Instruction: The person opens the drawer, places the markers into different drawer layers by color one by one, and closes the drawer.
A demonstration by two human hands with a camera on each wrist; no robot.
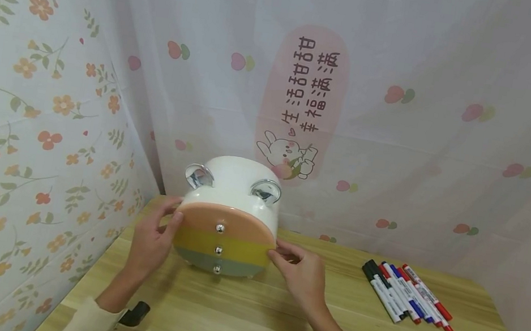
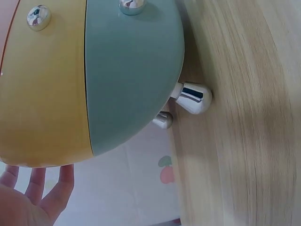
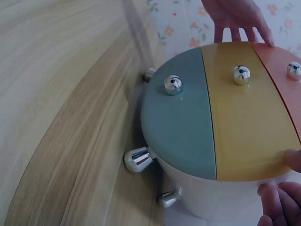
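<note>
A small rounded drawer box [image 1: 234, 184] with a white shell is held between both hands over the wooden table. Its front has an orange drawer [image 1: 201, 214], a yellow drawer [image 2: 44, 89] and a green drawer [image 3: 176, 122], each with a silver ball knob. Two shiny round ears stick up from the top. Chrome feet [image 2: 194, 98] are at the tabletop; whether all touch is unclear. My left hand [image 1: 151, 237] grips the box's left side, thumb at the front edge. At the right side, my right hand [image 1: 301, 271] holds it with thumb in front and curled fingers alongside.
Several markers [image 1: 411, 296] in black, red and blue lie in a group on the right of the wooden table [image 1: 222, 319]. A printed curtain [image 1: 365, 117] hangs close behind the table. Flowered cloth [image 1: 40, 155] covers the left side.
</note>
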